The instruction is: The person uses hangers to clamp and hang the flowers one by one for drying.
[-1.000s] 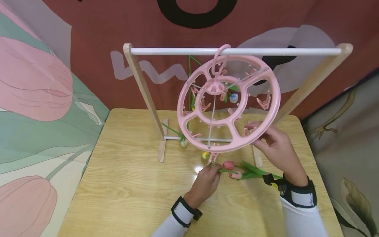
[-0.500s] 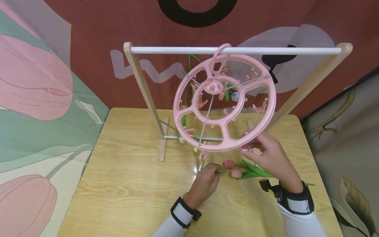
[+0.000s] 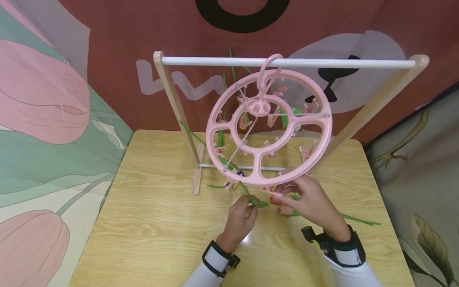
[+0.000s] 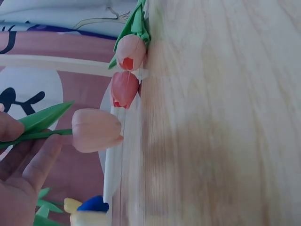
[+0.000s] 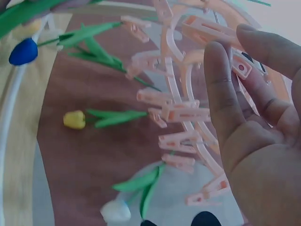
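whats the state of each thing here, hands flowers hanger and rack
left hand: pinches the green stem of a pink tulip, held off the table
right hand: fingers pinch a clip on the ring's near rim
pink clip hanger: hooked on the rail, tilted
two tulips: lying on the table
rack: upright on the table

The round clip hanger (image 3: 269,127) is looking like smooth, glossy pink plastic; the table (image 3: 150,223) is showing lacquered, shiny pale wood grain.
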`<action>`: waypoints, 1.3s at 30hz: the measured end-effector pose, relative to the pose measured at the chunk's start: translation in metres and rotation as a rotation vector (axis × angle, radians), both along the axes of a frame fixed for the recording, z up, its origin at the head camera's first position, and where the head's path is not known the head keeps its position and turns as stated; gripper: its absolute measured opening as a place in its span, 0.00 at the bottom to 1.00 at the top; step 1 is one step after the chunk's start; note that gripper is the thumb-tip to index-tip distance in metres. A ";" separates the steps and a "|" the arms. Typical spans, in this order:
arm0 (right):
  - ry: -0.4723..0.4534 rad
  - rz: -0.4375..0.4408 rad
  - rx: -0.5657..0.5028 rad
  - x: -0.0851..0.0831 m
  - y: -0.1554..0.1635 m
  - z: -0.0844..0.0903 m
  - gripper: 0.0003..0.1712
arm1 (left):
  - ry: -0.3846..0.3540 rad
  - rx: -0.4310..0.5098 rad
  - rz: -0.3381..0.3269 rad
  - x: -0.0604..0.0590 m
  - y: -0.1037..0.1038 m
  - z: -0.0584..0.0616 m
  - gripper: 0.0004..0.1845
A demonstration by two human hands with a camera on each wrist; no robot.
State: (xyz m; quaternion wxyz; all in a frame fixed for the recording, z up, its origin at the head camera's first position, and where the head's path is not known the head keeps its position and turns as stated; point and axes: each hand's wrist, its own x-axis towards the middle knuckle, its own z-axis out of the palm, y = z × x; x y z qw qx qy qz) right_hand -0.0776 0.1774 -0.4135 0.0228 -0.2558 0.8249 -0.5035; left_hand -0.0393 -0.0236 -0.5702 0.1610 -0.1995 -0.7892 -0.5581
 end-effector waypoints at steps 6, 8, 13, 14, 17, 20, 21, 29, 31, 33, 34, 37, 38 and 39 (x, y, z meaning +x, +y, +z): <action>0.060 -0.026 -0.050 0.001 -0.013 -0.009 0.25 | -0.023 0.113 0.024 -0.003 -0.002 -0.001 0.12; 0.104 -0.054 -0.046 0.001 -0.017 -0.014 0.24 | -0.025 0.127 0.049 -0.004 -0.004 -0.001 0.12; 0.211 -0.146 -0.021 -0.002 -0.029 -0.025 0.22 | -0.062 0.200 0.095 -0.010 -0.006 0.004 0.13; 0.229 -0.162 -0.018 -0.002 -0.031 -0.026 0.22 | -0.071 0.220 0.099 -0.011 -0.006 0.006 0.12; 0.268 -0.196 -0.021 -0.004 -0.039 -0.031 0.20 | -0.076 0.267 0.103 -0.013 -0.007 0.016 0.12; 0.263 -0.217 -0.043 -0.006 -0.047 -0.035 0.19 | -0.075 0.289 0.110 -0.013 -0.009 0.031 0.10; 0.259 -0.221 -0.055 -0.006 -0.049 -0.035 0.20 | -0.076 0.294 0.113 -0.013 -0.009 0.036 0.10; 0.258 -0.253 -0.069 -0.009 -0.060 -0.039 0.24 | -0.008 0.267 0.141 -0.011 -0.012 0.055 0.12; 0.261 -0.255 -0.058 -0.009 -0.060 -0.039 0.24 | -0.005 0.270 0.146 -0.012 -0.011 0.055 0.12; 0.260 -0.254 -0.048 -0.010 -0.060 -0.038 0.23 | -0.003 0.258 0.158 -0.013 -0.011 0.055 0.12; 0.259 -0.253 -0.043 -0.010 -0.060 -0.037 0.23 | -0.005 0.255 0.163 -0.013 -0.011 0.055 0.12; 0.248 -0.243 -0.036 -0.009 -0.060 -0.036 0.24 | 0.000 0.235 0.181 -0.014 -0.011 0.055 0.11; 0.242 -0.238 -0.035 -0.009 -0.060 -0.036 0.24 | 0.004 0.230 0.185 -0.014 -0.011 0.055 0.12; 0.236 -0.234 -0.035 -0.009 -0.060 -0.036 0.24 | 0.003 0.229 0.187 -0.014 -0.011 0.056 0.12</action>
